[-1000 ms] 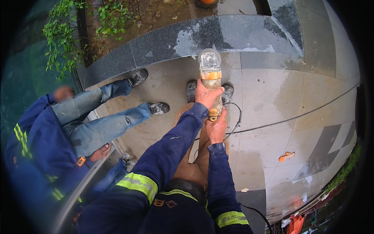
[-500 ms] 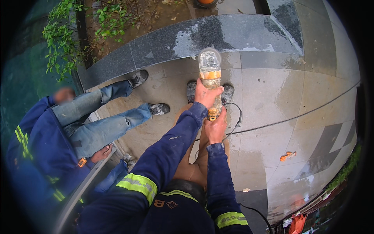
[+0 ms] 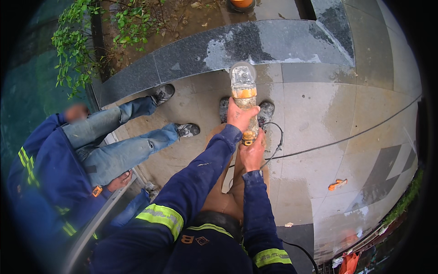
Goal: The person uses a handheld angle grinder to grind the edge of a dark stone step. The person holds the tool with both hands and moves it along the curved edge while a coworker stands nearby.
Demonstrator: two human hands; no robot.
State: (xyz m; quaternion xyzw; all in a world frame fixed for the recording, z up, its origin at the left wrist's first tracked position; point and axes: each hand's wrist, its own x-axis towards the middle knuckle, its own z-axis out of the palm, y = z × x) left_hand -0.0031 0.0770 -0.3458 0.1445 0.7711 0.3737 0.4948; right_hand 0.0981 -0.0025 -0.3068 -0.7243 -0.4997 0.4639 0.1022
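Note:
A dusty yellow-and-grey angle grinder points away from me, its round disc by the front edge of a dark stone kerb. Whether disc and stone touch, I cannot tell. My left hand is wrapped around the grinder's body. Behind it, my right hand grips the rear end, where a black power cord loops out. My dusty shoes stand on the paving beneath the tool.
To my left sits a person in blue workwear, legs stretched toward the kerb. A cable crosses the tiles on the right, beyond an orange glove-like item. Past the kerb lies a muddy planting bed with a leafy shrub.
The grinder's head has shifted slightly left and back toward me, both hands still holding it. The seated person has hardly moved.

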